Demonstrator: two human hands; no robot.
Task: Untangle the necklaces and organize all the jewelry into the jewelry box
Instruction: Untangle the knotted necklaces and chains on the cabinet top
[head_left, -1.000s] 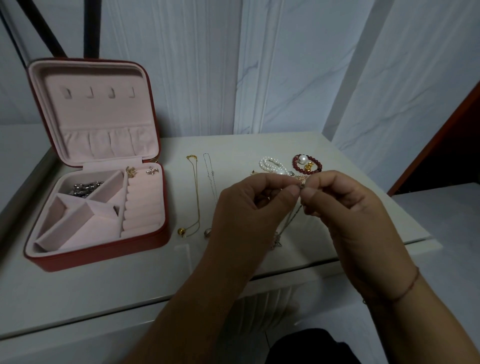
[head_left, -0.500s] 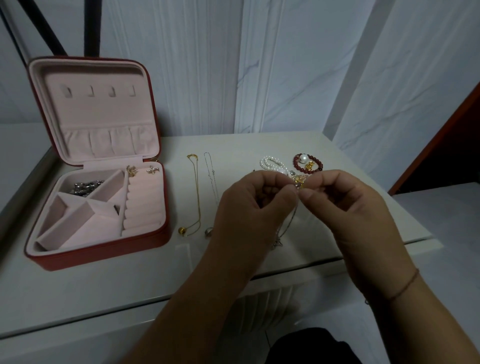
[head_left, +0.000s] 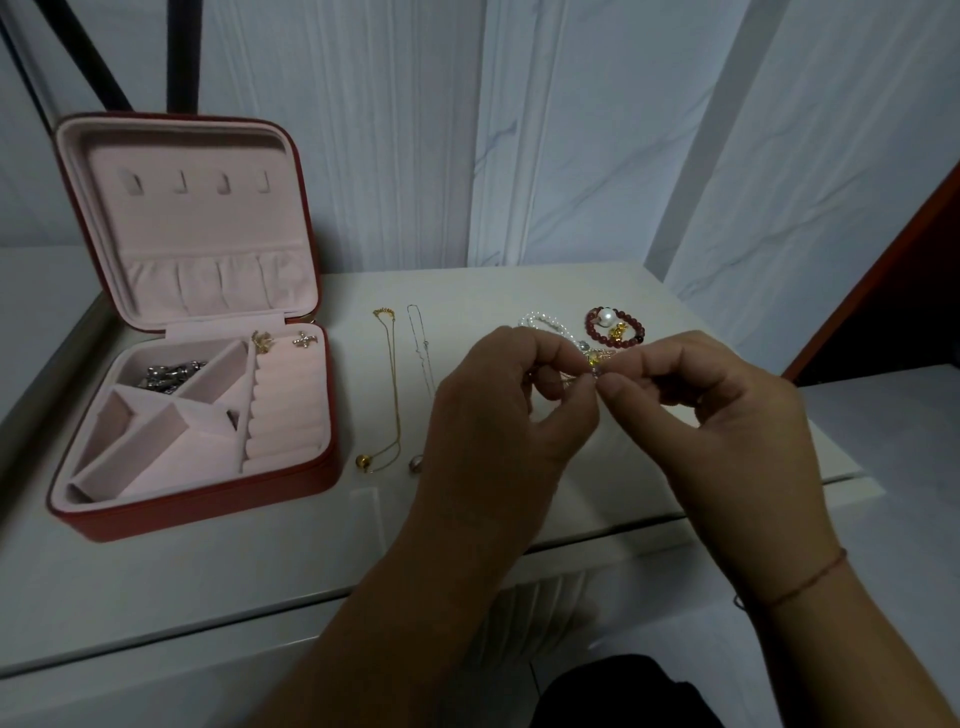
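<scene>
Barely any shift from a sec ago, dangling tail now hidden behind left hand (head_left: 511, 410) | left hand and right hand (head_left: 727, 431) fingertips curled tight, pinching chain (head_left: 594, 370) mid-air over table (head_left: 519, 291), probably for slack | necklaces (head_left: 396, 395) laid straight beside open box (head_left: 208, 500), bracelets (head_left: 604, 316) behind, not boxed yet

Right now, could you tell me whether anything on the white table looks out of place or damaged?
Nothing looks spilled or broken. The thin gold chain necklace and thin silver chain necklace lie straight beside the open red jewelry box, while the left hand and right hand pinch a small metal piece.
</scene>
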